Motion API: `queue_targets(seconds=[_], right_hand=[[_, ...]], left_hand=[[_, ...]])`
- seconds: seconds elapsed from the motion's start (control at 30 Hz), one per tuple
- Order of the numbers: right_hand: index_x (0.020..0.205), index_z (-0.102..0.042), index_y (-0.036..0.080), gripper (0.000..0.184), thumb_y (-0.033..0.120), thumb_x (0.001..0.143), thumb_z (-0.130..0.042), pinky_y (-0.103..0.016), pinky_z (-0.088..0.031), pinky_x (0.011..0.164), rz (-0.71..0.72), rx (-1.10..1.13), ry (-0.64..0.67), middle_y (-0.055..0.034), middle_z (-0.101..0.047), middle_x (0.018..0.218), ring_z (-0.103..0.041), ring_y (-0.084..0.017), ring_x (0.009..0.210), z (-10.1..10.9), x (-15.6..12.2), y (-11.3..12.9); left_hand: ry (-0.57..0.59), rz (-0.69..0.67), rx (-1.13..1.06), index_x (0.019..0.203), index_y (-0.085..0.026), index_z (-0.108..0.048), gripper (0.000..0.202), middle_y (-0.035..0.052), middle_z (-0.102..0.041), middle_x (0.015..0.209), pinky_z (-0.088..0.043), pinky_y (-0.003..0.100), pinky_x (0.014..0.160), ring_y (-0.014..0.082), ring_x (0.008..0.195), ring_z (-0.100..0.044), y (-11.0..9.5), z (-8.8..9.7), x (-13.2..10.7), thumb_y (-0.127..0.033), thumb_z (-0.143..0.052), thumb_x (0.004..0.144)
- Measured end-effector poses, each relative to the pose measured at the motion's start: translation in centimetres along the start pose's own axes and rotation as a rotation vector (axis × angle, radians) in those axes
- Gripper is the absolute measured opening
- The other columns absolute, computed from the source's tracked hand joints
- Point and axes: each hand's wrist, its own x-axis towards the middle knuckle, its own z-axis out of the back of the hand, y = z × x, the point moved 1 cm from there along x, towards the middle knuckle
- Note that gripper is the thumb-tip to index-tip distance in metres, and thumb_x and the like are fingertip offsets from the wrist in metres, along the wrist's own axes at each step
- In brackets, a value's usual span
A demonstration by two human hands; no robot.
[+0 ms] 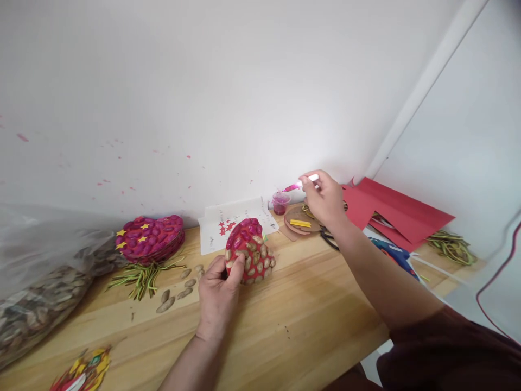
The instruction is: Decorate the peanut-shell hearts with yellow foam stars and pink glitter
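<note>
My left hand point(222, 293) grips a red disc covered with peanuts point(249, 255) by its lower left edge, thumb on the front. The peanuts along its upper part are painted magenta; those lower down keep their plain tan shells. My right hand point(325, 198) is closed around the white handle of a paintbrush point(299, 185), whose tip is loaded with magenta paint. Directly below the tip stands a small clear plastic cup of magenta paint point(280, 203), close to the wall. Behind the held disc lies a white sheet of paper point(211, 236) bearing small red stars.
On the left are a stack of magenta peanut discs with yellow stars point(150, 238), green strings point(140, 278), loose peanuts point(166, 304) and a plastic bag of peanuts point(40, 304). Brown cardboard discs point(299, 218), black-handled scissors point(329, 239) and red card point(407, 209) lie to the right.
</note>
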Motion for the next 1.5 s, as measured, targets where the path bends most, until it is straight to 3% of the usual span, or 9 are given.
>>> queue_targets(seconds=[0.17, 0.33, 0.47, 0.67, 0.97, 1.2, 1.33, 1.43, 1.5], right_hand=[[0.087, -0.074, 0.019, 0.020, 0.033, 0.093, -0.061, -0.030, -0.044, 0.073, -0.109, -0.199, 0.194, -0.0058, -0.075, 0.084, -0.063, -0.020, 0.078, -3.9, 4.1, -2.1], [0.084, -0.077, 0.021, 0.022, 0.038, 0.091, -0.064, -0.034, -0.044, 0.082, -0.194, -0.357, 0.369, -0.0098, -0.077, 0.094, -0.063, -0.028, 0.101, -6.8, 3.8, -2.4], [0.087, -0.077, 0.021, 0.024, 0.042, 0.091, -0.065, -0.037, -0.044, 0.088, -0.210, -0.425, 0.437, -0.0120, -0.077, 0.101, -0.060, -0.031, 0.112, -7.3, 3.6, -2.5], [0.094, -0.076, 0.023, 0.027, 0.043, 0.095, -0.058, -0.035, -0.042, 0.084, -0.179, -0.430, 0.414, -0.0091, -0.077, 0.102, -0.063, -0.028, 0.103, -5.9, 4.2, -1.9], [0.089, -0.074, 0.021, 0.020, 0.038, 0.091, -0.063, -0.032, -0.038, 0.074, -0.150, -0.315, 0.362, -0.0070, -0.076, 0.091, -0.063, -0.023, 0.084, -5.6, 3.4, -2.1], [0.090, -0.072, 0.020, 0.018, 0.034, 0.092, -0.060, -0.032, -0.041, 0.072, -0.147, -0.119, 0.176, -0.0037, -0.069, 0.079, -0.059, -0.020, 0.075, -3.2, 2.9, -1.7], [0.105, -0.068, 0.021, 0.033, 0.044, 0.101, -0.044, -0.029, -0.046, 0.067, -0.140, 0.088, 0.087, -0.0012, -0.065, 0.080, -0.060, -0.017, 0.071, -0.5, -0.3, 0.8], [0.097, -0.070, 0.023, 0.027, 0.046, 0.098, -0.058, -0.028, -0.048, 0.068, -0.122, 0.551, 0.095, 0.0007, -0.062, 0.074, -0.060, -0.015, 0.070, 1.5, -4.2, 4.2], [0.096, -0.071, 0.023, 0.023, 0.043, 0.099, -0.060, -0.027, -0.047, 0.065, -0.110, 0.627, 0.130, 0.0008, -0.062, 0.074, -0.059, -0.014, 0.069, 2.3, -6.8, 6.4]], left_hand=[[0.005, 0.017, 0.012, 0.060, -0.019, -0.055, 0.039, 0.0020, -0.064, 0.078, -0.044, 0.026, 0.070, 0.0166, 0.073, -0.054, 0.5, 0.0, 0.2, -0.045, -0.072, 0.084], [0.002, 0.017, 0.032, 0.064, -0.019, -0.062, 0.036, 0.0002, -0.059, 0.071, -0.043, 0.026, 0.068, 0.0162, 0.070, -0.053, 0.7, 0.0, 0.3, -0.045, -0.072, 0.085], [-0.003, 0.020, 0.034, 0.065, -0.018, -0.064, 0.035, -0.0001, -0.059, 0.070, -0.043, 0.026, 0.067, 0.0154, 0.068, -0.051, 0.9, 0.0, 0.4, -0.046, -0.073, 0.085], [-0.001, 0.030, 0.018, 0.059, -0.019, -0.053, 0.041, 0.0003, -0.058, 0.071, -0.043, 0.027, 0.067, 0.0151, 0.068, -0.050, 0.7, -0.1, 0.4, -0.046, -0.072, 0.084], [0.007, 0.007, 0.011, 0.066, -0.018, -0.064, 0.033, -0.0014, -0.051, 0.067, -0.041, 0.026, 0.065, 0.0146, 0.066, -0.046, 0.4, -0.2, 0.2, -0.044, -0.071, 0.085], [0.011, 0.009, 0.000, 0.065, -0.019, -0.061, 0.033, -0.0016, -0.050, 0.067, -0.040, 0.026, 0.064, 0.0146, 0.066, -0.045, 0.2, -0.3, 0.3, -0.043, -0.070, 0.085], [0.014, -0.028, 0.033, 0.062, -0.019, -0.058, 0.034, -0.0021, -0.047, 0.065, -0.039, 0.026, 0.063, 0.0145, 0.065, -0.043, -0.2, -0.3, 0.0, -0.041, -0.068, 0.086], [0.006, -0.111, 0.070, 0.057, -0.020, -0.052, 0.036, -0.0029, -0.043, 0.063, -0.037, 0.026, 0.061, 0.0137, 0.063, -0.041, -0.9, -0.4, -0.2, -0.037, -0.068, 0.085], [0.001, -0.172, 0.094, 0.056, -0.020, -0.050, 0.037, -0.0033, -0.042, 0.061, -0.037, 0.025, 0.060, 0.0133, 0.061, -0.041, -1.4, -0.5, -0.2, -0.034, -0.069, 0.084]])
